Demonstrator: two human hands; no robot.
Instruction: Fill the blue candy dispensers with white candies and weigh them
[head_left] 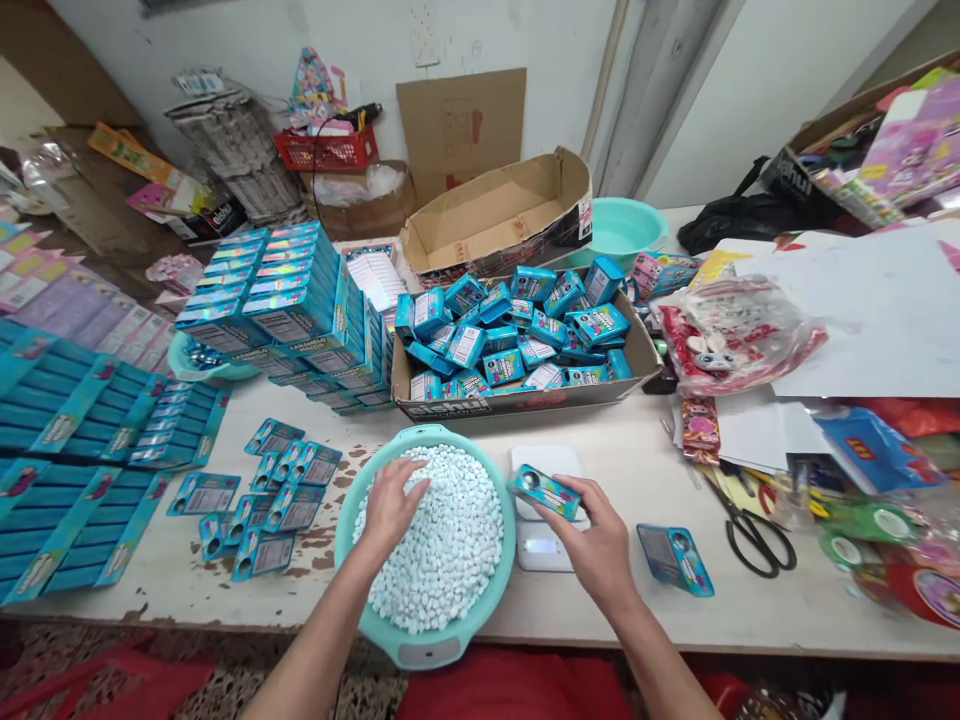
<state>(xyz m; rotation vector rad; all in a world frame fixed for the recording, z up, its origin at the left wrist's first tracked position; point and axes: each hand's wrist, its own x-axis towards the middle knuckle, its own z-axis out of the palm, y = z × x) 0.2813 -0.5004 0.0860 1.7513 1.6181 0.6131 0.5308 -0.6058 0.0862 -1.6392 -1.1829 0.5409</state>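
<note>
My left hand point(391, 505) rests on small white candies point(442, 540) that fill a turquoise basin point(425, 655). Its fingers and thumb are apart; whether candies lie under the palm is hidden. My right hand point(600, 535) grips a small blue candy box point(548, 490), tilted, with a round dark spot on its face. That box is above a white kitchen scale point(541, 548) with a lit display. Another blue box point(675, 560) lies flat to the right, apart from my hand. Several similar flat blue boxes point(294, 507) are scattered left of the basin.
Behind the basin stands a cardboard tray point(525, 400) heaped with blue boxes. Stacked blue display packs point(300, 300) rise at its left, with more packs point(60, 500) at the far left. Black scissors point(757, 540), tape rolls point(874, 520) and plastic bags point(742, 340) occupy the right side.
</note>
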